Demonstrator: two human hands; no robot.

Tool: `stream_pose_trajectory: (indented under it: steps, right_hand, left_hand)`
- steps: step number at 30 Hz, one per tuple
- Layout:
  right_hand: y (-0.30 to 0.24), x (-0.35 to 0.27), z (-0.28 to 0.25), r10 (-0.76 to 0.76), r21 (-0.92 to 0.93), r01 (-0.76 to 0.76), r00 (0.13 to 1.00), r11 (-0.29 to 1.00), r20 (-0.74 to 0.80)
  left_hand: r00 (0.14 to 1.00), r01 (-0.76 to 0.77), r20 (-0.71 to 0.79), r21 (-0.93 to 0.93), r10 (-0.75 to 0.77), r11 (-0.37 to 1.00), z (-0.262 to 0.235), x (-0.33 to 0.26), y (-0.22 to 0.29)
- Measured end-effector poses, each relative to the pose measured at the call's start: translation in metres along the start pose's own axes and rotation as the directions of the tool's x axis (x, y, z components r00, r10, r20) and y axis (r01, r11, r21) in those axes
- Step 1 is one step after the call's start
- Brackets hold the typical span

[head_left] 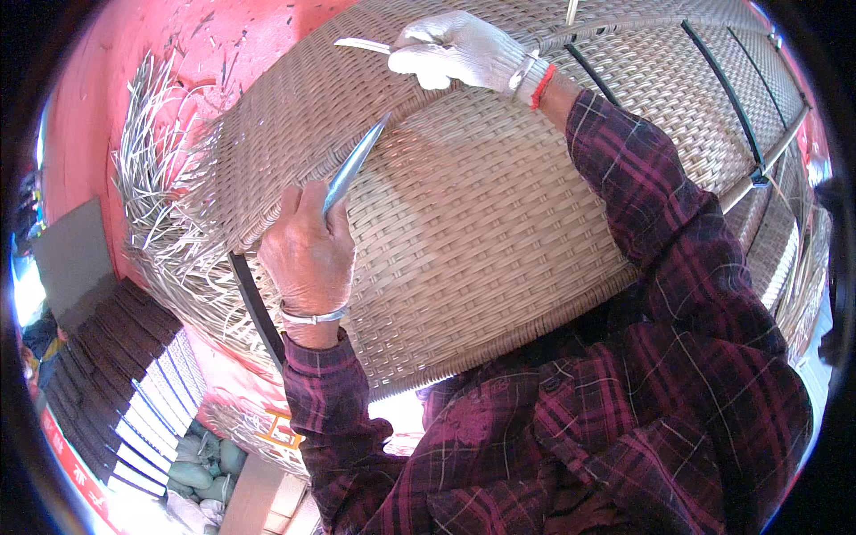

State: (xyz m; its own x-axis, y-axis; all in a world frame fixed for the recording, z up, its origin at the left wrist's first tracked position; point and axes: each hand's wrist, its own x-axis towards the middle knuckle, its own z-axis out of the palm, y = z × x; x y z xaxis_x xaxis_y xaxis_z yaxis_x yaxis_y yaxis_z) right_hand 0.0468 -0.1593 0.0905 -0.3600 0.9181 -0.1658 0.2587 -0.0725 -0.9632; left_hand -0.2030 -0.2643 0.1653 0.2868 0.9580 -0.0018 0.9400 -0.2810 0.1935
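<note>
A large woven wicker panel (pixel 481 241) spreads beneath both hands, with a thick braided ridge running across it. My left hand (pixel 308 245), bare with a metal bangle at the wrist, is closed round a shiny pointed metal spike (pixel 357 160). The spike slants up and right, its tip near the ridge. Farther off, my right hand (pixel 455 53), in a white knitted glove, is closed with a pale flat strip of cane (pixel 363 44) sticking out to the left. The glove rests at or just above the weave; I cannot tell whether it touches.
Loose cane ends (pixel 165 187) fringe the panel's left side against a pink wall (pixel 85 160). Black bars (pixel 722 89) cross the woven piece at the right, and another black bar (pixel 256 308) stands by my left wrist. Green rounded objects (pixel 201 468) lie at lower left.
</note>
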Motion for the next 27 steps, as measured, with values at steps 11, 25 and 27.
stream_pose_trajectory:
  steps: [11, 25, 27]
  right_hand:
    - [0.002, 0.001, 0.001, -0.036, -0.041, 0.035, 0.999, 0.999, -0.027]
    - [-0.005, -0.002, -0.004, 0.036, -0.036, -0.036, 0.999, 0.999, 0.002]
    - [-0.007, -0.005, -0.004, 0.049, -0.056, -0.05, 0.999, 0.997, -0.023]
  left_hand:
    - [0.989, -0.074, -0.147, -0.419, 0.013, 0.905, 0.058, -0.004, -0.025]
    - [0.984, -0.119, -0.173, -0.431, 0.047, 0.895, 0.061, 0.042, -0.046]
    - [0.99, -0.127, -0.121, -0.488, 0.078, 0.864, 0.061, 0.055, -0.044]
